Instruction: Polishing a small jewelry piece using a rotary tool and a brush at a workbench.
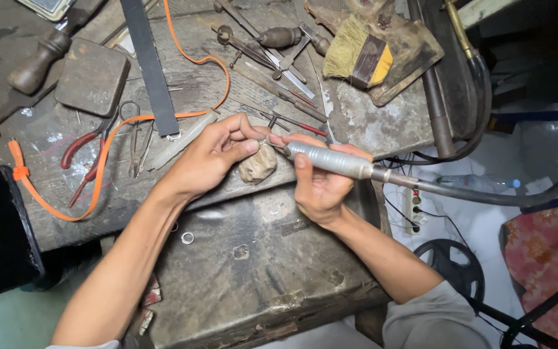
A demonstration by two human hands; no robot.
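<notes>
My left hand pinches a tiny metal piece between thumb and fingertips, resting it on a worn wooden bench peg. My right hand grips a grey metal rotary handpiece whose tip points left at that small piece. A thick black flexible shaft runs from the handpiece off to the right. Both hands meet over the front edge of the dark, scratched workbench.
Red-handled pliers, small tweezers, an orange strap and a black belt strip lie to the left. Files, gravers and a yellow-bristled brush crowd the back. A wooden mallet and a flat block sit far left.
</notes>
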